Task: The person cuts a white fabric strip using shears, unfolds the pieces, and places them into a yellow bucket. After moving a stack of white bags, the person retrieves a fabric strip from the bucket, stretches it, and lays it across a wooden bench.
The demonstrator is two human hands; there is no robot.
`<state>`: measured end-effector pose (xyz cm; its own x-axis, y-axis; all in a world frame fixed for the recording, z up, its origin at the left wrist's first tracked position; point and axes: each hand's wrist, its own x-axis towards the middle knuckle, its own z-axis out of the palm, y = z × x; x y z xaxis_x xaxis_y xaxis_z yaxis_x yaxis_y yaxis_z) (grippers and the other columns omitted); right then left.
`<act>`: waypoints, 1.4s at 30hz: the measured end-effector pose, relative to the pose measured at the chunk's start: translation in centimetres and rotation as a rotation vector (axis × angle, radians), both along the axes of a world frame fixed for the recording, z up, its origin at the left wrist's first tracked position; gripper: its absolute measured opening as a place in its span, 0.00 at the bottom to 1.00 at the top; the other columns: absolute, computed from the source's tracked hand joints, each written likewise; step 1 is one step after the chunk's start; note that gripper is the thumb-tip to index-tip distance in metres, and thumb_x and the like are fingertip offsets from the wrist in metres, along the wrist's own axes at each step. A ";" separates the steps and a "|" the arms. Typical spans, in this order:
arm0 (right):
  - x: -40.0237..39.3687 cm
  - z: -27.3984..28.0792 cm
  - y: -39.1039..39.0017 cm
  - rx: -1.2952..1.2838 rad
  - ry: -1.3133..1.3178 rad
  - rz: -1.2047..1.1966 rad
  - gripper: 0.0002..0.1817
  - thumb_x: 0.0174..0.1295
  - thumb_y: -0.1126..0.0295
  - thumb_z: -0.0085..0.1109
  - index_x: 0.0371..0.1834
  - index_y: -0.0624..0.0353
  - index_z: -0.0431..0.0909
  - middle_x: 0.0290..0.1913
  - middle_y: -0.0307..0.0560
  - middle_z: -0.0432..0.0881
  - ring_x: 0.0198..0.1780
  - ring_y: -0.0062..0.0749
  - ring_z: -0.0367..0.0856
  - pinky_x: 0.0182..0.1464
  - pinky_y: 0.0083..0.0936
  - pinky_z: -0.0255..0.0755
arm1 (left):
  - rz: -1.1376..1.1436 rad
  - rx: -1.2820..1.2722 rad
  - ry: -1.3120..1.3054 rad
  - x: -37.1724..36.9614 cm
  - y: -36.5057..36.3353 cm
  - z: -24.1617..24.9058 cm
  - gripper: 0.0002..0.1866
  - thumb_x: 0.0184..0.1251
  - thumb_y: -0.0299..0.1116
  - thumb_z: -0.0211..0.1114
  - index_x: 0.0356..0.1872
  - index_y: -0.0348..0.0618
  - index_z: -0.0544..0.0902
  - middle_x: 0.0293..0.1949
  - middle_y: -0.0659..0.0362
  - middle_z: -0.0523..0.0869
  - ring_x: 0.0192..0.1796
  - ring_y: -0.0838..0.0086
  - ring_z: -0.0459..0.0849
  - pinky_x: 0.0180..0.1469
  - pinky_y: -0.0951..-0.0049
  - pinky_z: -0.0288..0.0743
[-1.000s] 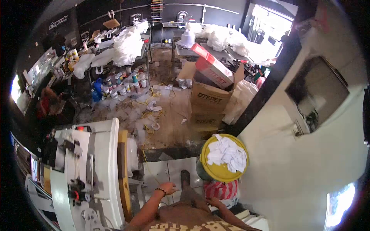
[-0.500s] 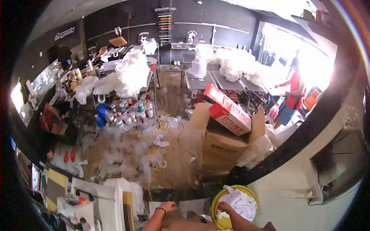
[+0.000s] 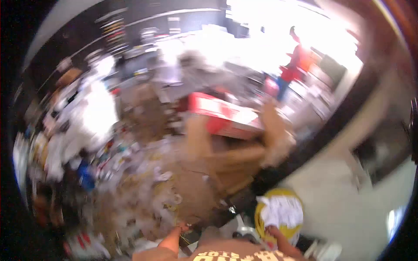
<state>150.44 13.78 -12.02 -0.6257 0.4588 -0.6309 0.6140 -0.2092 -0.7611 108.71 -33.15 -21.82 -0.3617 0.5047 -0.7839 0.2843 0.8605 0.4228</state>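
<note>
Motion blurs the whole view. My left hand [image 3: 183,228] is low in the middle, in front of my body and over the littered floor; its fingers are smeared. My right hand [image 3: 273,232] is at the near edge of a round yellow tub [image 3: 300,208], overlapping the rim in this view, with its fingers blurred too. White cloth [image 3: 278,212] lies bunched in the tub. Past my hands stands a tall open cardboard box [image 3: 235,163], and a red and white printed carton [image 3: 226,116] lies tilted across its top.
Scraps and a yellow cord litter the floor [image 3: 143,195]. Plastic-covered tables [image 3: 89,111] stand at the left, with paint containers below. A person in red [image 3: 294,63] is by the bright opening at the back right. A dark low wall edge [image 3: 300,148] runs along the right.
The view has swung to the right, so the box, tables and person appear further left. The tub sits a little further right in the frame. My right hand stays close to it.
</note>
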 end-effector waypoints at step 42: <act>36.1 -4.2 -12.0 0.312 -0.406 0.003 0.20 0.54 0.58 0.53 0.21 0.66 0.82 0.22 0.59 0.82 0.24 0.49 0.82 0.30 0.45 0.77 | -0.075 0.216 -0.010 21.3 10.6 5.6 0.13 0.63 0.33 0.65 0.44 0.37 0.87 0.32 0.53 0.89 0.34 0.69 0.84 0.37 0.65 0.77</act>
<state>186.50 1.78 -16.21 -0.3600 0.6629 -0.6564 0.8733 -0.0079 -0.4870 129.98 -22.52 -16.23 -0.3093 0.6863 -0.6582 0.3391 0.7263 0.5979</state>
